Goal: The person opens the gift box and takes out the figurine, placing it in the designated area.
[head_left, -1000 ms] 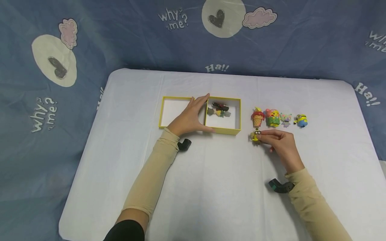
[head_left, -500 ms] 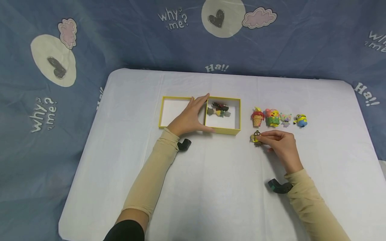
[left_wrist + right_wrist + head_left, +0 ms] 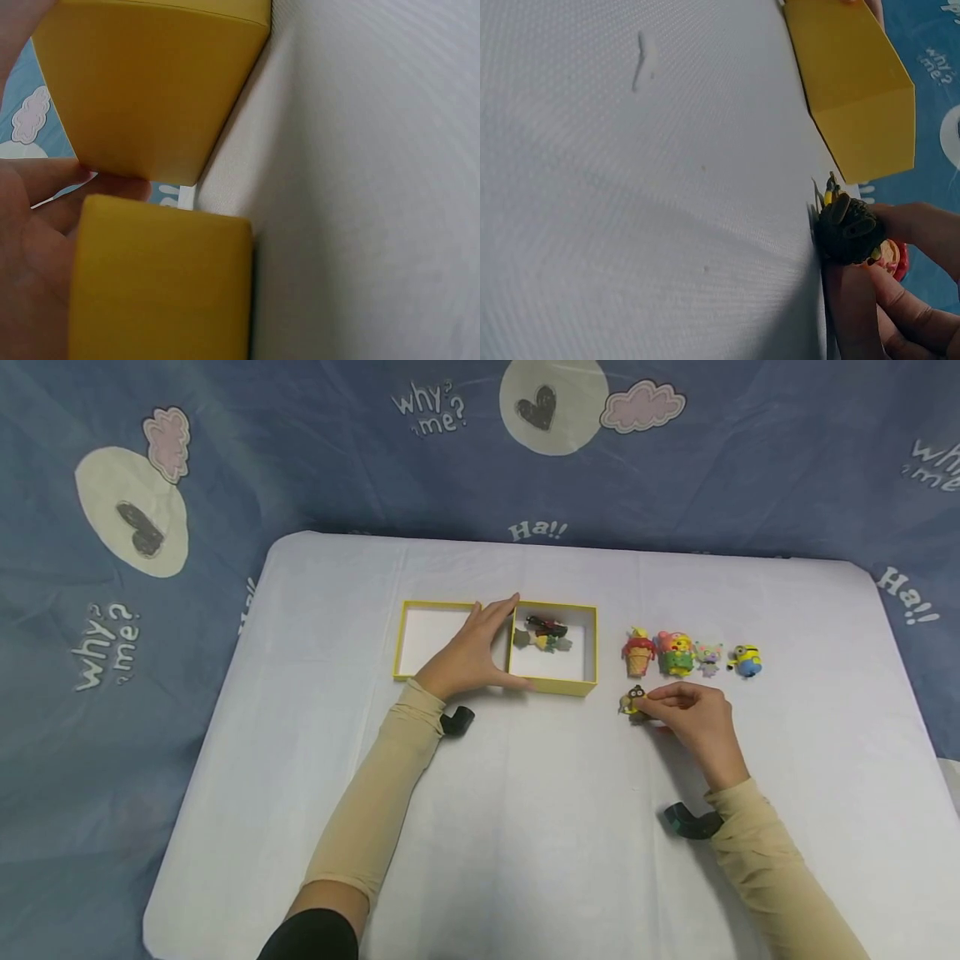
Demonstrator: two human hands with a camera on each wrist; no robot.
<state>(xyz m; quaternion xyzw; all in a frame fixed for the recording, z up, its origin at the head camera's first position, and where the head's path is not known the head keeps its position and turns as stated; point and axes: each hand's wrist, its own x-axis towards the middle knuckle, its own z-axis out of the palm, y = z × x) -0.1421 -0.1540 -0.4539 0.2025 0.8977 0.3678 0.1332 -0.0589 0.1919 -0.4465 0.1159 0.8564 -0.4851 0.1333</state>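
Note:
My left hand [image 3: 467, 658] spans the left end of a yellow box [image 3: 558, 687] with a white inside, thumb at its front wall and fingers at the back corner. Two small figures lie in that box, a dark one [image 3: 546, 627] and a grey-yellow one [image 3: 542, 642]. To the right, my right hand [image 3: 697, 720] pinches a small yellow toy figure [image 3: 632, 702] with round goggle-like eyes, thumb and fingers at its side. In the right wrist view the figure [image 3: 847, 231] shows a dark, rough back, right at the tabletop.
A second shallow yellow box [image 3: 401, 639] stands left of the first, partly behind my left hand. Behind my right hand is a row of toys: an ice-cream cone figure [image 3: 639, 656], a pink-green figure [image 3: 677, 655], a pale winged one [image 3: 708, 658] and a blue-yellow Minion [image 3: 746, 661].
The pinched figure has tilted slightly and sits a little lower, its dark head top now showing more. My left hand and the boxes keep their places.

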